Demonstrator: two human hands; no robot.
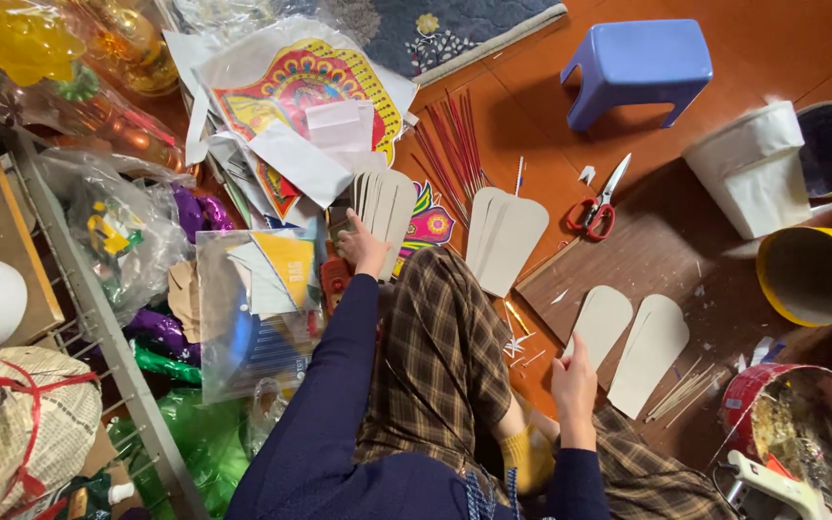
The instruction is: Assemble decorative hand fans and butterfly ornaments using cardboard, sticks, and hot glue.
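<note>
**Two hands on cut card shapes, floor level**

Person seated on an orange-brown floor (532,144), one leg in plaid trousers (440,356) stretched forward — that leg serves as landmark here.

Left hand (363,248), just left of the knee, rests on a fanned stack of beige rounded card pieces (384,207); fingers narrow, pressed against the lower edge of the stack, grip not fully clear.

Right hand (575,377), right of the leg, fingers pinching the bottom edge of a single arch-shaped card piece (601,323). A second arch piece (649,351) lies just beside it, farther right.

Ahead of the knee: another fan of card pieces (505,236). Beyond it, red sticks (455,144) and red-handled scissors (597,204). Thin pale skewers (681,390) lie near the second arch piece.

Far right of the leg — a yellow tube (816,274), white pots (758,169), a glue gun (772,481). Farther ahead, a blue stool (639,63). Left of the leg: plastic bags (252,308) and printed paper decorations (300,87).
</note>
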